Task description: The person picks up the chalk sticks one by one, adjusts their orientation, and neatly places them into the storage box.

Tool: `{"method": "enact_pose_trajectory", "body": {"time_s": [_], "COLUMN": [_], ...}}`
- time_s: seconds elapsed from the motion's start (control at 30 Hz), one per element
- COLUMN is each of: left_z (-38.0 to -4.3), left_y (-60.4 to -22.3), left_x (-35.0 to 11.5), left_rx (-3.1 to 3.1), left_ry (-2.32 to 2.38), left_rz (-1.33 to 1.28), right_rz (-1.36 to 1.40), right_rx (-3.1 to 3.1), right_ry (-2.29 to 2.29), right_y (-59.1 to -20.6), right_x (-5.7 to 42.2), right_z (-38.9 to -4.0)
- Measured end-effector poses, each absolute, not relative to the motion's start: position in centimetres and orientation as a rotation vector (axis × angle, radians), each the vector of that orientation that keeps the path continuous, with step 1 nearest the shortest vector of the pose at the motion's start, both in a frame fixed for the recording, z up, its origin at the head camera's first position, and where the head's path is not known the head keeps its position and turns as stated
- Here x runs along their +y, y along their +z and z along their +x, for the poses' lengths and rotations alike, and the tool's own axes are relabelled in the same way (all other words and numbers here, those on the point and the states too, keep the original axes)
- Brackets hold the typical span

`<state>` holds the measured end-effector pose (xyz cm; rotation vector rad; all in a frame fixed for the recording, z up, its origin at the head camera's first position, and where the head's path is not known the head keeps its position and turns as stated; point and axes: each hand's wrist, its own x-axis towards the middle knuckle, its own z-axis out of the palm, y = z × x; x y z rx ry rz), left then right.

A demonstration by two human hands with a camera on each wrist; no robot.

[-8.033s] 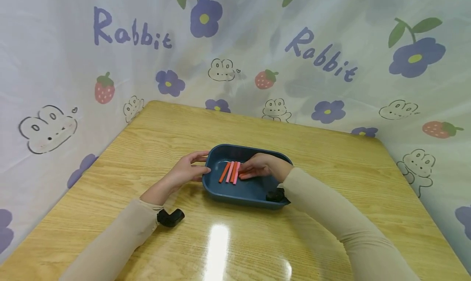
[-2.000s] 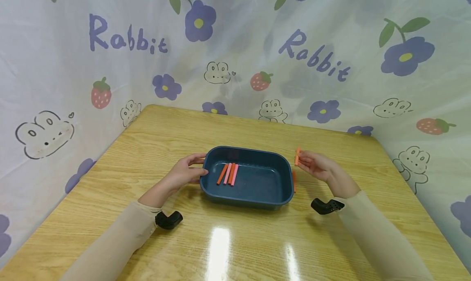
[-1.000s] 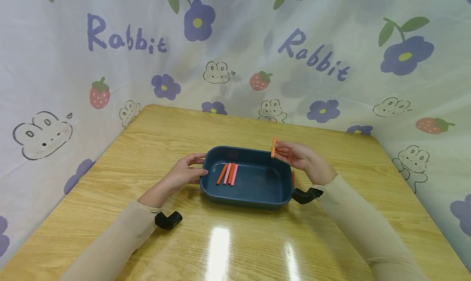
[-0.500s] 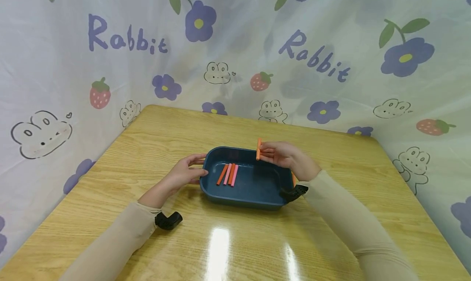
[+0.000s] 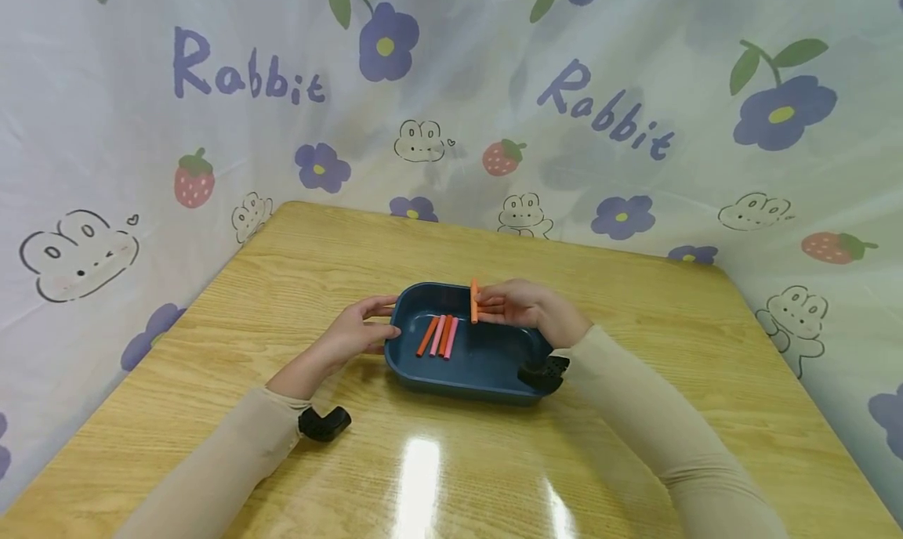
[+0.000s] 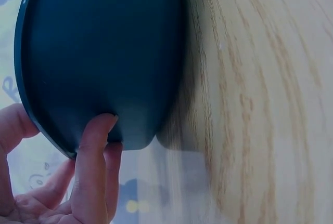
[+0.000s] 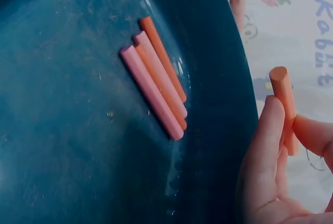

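Observation:
A dark blue tub (image 5: 466, 386) stands on the table. My left hand (image 5: 356, 329) holds its left end, thumb at the rim; in the left wrist view, fingers (image 6: 93, 167) lie against the tub's wall. Between thumb and fingertips, my right hand (image 5: 525, 304) pinches an orange, chalk-like stick (image 5: 474, 302), nearly upright above the far side of the tub. The stick's round, flat end (image 7: 279, 73) shows in the right wrist view. Side by side on the tub floor lie several sticks: orange-red ones (image 5: 426, 338) alternating with pink ones (image 5: 451, 339).
The wooden table (image 5: 324, 249) reaches back to a printed white curtain (image 5: 466, 77), which also hangs along both sides. A black wrist camera (image 5: 543, 373) overlaps the tub's near right corner; another (image 5: 324, 424) is on the left wrist.
Carrying the orange stick, my right hand has come left from beside the tub to above it, and lately lower. The left hand has kept its place. Another orange stick right of the tub is now hidden.

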<state>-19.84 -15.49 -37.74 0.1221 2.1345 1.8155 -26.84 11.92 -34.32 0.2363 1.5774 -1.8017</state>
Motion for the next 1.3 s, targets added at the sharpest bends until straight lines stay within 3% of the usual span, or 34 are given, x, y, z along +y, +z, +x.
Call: {"method": "enact_pose_trajectory", "body": {"time_s": [0.47, 1.3], "left_z": [-19.9, -19.9], "left_y": [-37.8, -37.8], "left_x": [-15.4, -15.4], "left_rx": [2.132, 2.138], "left_ry": [1.824, 1.817], "left_rz": [0.135, 0.136], "right_rz": [0.205, 0.387], "right_rx": [1.625, 1.75], "right_ry": [-1.594, -1.441], "right_y": [-35.7, -37.5], "right_x": [10.8, 9.0], "right_z": [-26.9, -27.0]}}
